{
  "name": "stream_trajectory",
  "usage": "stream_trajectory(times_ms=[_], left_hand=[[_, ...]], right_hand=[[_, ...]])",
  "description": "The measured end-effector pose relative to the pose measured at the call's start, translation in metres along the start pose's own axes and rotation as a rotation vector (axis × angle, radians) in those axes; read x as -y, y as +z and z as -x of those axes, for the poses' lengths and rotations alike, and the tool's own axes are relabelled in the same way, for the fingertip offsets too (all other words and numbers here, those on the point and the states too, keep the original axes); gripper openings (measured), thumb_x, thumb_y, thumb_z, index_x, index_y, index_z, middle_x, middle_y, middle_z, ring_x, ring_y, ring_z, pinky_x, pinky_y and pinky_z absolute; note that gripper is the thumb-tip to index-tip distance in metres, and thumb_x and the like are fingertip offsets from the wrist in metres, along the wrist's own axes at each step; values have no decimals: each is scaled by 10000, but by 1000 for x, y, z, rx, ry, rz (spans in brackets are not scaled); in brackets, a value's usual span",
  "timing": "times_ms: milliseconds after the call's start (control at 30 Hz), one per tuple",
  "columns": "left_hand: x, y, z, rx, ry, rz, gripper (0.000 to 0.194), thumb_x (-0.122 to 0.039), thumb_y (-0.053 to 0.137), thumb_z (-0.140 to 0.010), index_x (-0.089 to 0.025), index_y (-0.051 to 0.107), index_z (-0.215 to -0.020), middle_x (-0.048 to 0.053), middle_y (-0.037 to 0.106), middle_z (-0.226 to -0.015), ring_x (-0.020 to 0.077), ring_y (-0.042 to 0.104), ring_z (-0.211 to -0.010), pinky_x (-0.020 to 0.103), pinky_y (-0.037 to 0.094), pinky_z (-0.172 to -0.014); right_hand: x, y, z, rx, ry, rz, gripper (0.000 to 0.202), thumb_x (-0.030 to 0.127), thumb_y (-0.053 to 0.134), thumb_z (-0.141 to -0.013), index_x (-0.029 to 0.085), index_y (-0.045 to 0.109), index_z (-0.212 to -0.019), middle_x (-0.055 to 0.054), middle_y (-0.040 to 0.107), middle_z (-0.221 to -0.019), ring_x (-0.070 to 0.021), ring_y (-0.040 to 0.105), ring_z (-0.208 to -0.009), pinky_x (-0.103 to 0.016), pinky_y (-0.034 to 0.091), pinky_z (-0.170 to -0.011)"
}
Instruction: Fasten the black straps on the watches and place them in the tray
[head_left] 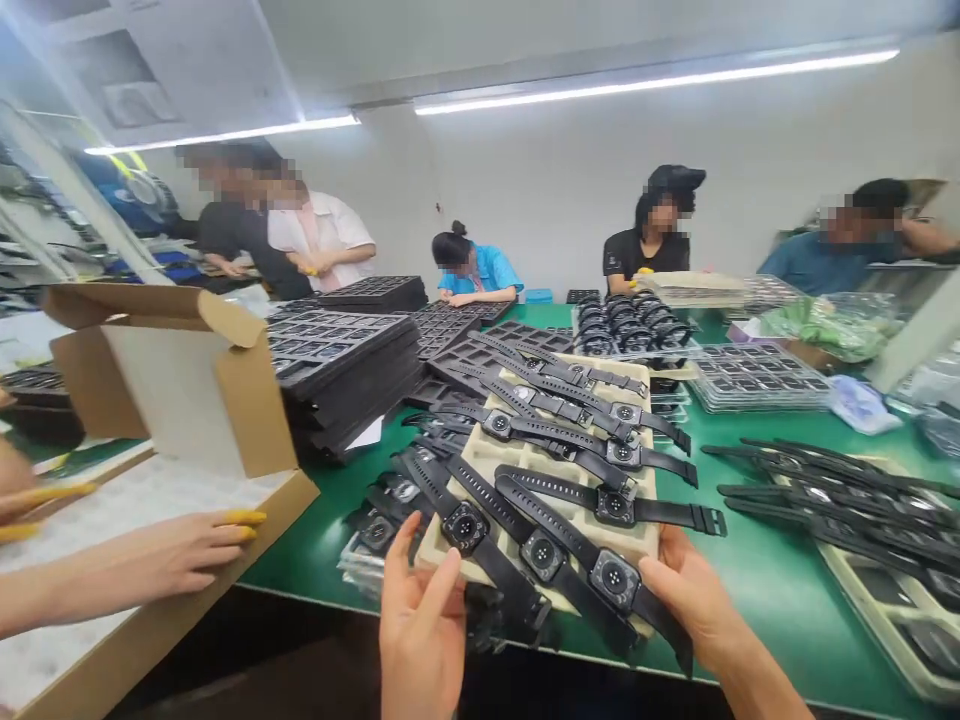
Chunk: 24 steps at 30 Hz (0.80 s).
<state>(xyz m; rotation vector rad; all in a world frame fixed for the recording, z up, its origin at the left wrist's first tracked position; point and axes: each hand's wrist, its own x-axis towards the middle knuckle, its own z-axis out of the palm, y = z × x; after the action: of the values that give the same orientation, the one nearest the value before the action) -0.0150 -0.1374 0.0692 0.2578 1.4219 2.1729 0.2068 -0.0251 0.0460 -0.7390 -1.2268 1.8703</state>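
Looks like tray handling: left hand (420, 635) and right hand (694, 590) have fingers clamped on the tray's (493, 462) near corners, over the surface's (337, 555) front edge. Watches (616, 578) overhang; moving it calls for level and slow.

Black-strapped watches (463, 526) on the cream moulded tray (532, 458)!
Left, the open brown cardboard box (259, 412); behind both, stacked black rectangular trays (352, 375)!
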Motion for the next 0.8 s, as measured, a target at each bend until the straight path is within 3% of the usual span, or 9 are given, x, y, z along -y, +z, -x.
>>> stream_trajectory(times_ms=[67,200,333,567,800], left_hand=[[9,13,12,100,-131,22,842,-449,949,-623,-291,649,-1393,57,778,-1206,255,763,-952,266,624,-673],[35,37,38,312,-314,17,736,-405,948,-656,-302,708,-1344,47,776,-1279,332,735,-1184,337,672,-876],[66,49,74,351,-411,11,687,-290,935,-680,-313,709,-1328,36,784,-1260,290,745,-1184,316,652,-946],[115,33,109,478,-603,29,743,-255,893,-800,-349,567,-1460,34,743,-1302,223,719,-1192,329,561,-1045],[134,25,117,478,-619,80,569,-262,873,-831,-292,627,-1343,36,756,-1274,230,700,-1219,337,532,-1062]], right_hand=[[4,-21,17,-77,-31,28,642,643,837,-727,211,707,-1184,-157,798,-1203,-380,717,-1211,-493,538,-1067],[5,-61,51,-205,-84,-7,620,621,850,-710,207,733,-1157,-153,815,-1157,-386,716,-1209,-534,491,-1120],[-6,-99,88,-291,-35,-62,663,635,828,-724,192,727,-1206,-164,824,-1118,-411,718,-1210,-574,483,-1118],[-37,-156,127,-367,195,-116,693,552,869,-714,199,703,-1287,-162,839,-1080,-448,739,-1169,-584,533,-1071],[-46,-173,129,-430,306,-2,611,575,868,-720,258,740,-1227,-125,824,-1185,-431,716,-1226,-550,558,-1074]])
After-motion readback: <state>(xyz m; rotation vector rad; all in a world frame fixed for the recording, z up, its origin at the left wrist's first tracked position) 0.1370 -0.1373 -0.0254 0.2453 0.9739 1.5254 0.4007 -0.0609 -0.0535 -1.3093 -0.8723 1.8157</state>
